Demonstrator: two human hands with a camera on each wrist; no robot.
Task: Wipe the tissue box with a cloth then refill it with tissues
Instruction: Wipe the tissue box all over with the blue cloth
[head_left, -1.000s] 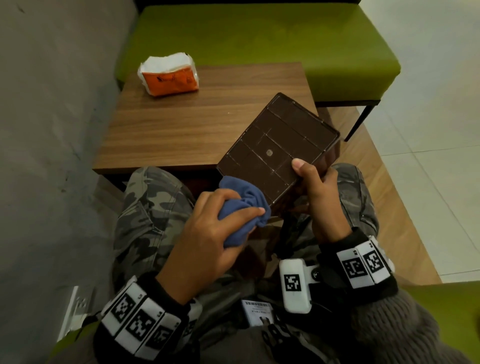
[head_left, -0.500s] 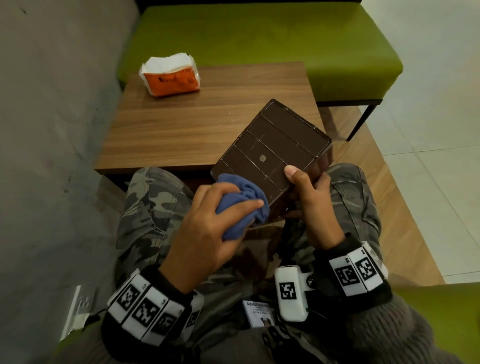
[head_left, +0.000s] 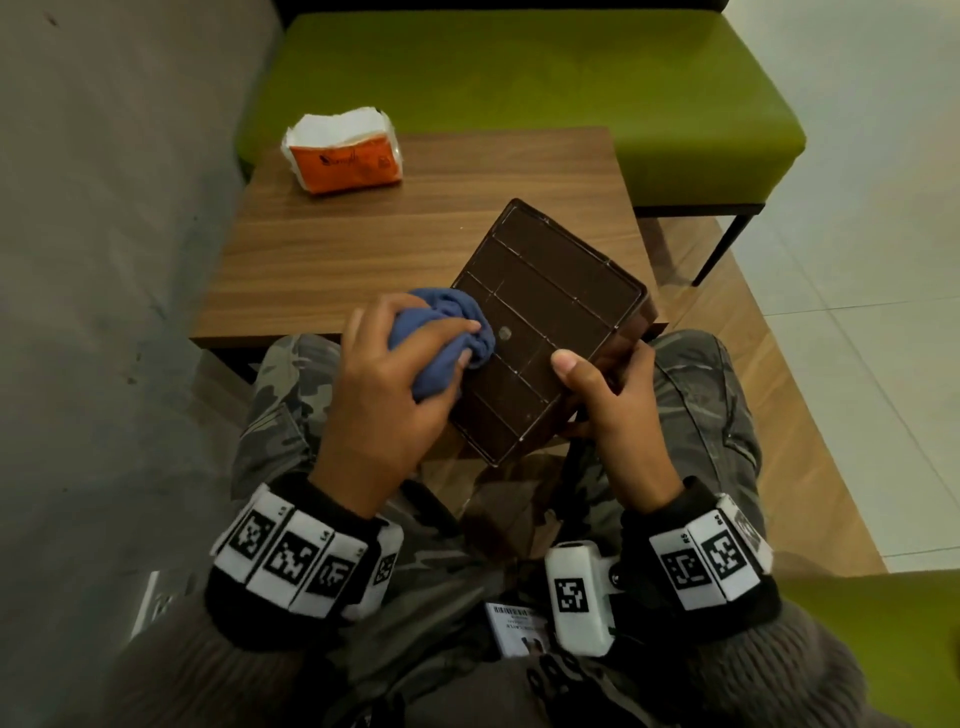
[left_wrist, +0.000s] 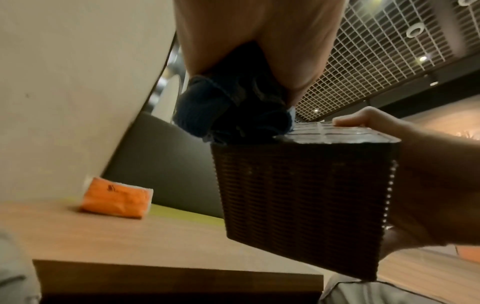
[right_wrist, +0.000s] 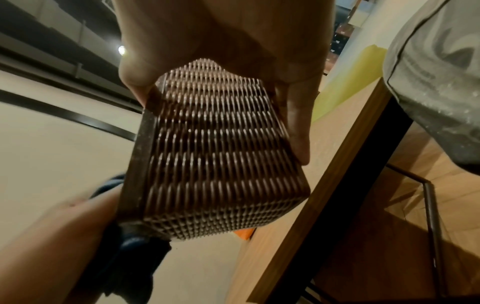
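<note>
Left hand (head_left: 379, 400): bunches blue cloth (head_left: 441, 338) against flat ribbed face of tissue box (head_left: 545, 322). Right hand (head_left: 613, 410): grips box's near corner, thumb on top, fingers on woven side, box tilted above lap. Risk: hard wiping could twist box from this one-corner hold. Beyond hands: orange tissue pack (head_left: 345, 153) on wooden table (head_left: 415, 239), awaiting refill.

A wooden table (head_left: 363, 249) stands before a green bench (head_left: 519, 78), beside a grey wall (head_left: 104, 260).
</note>
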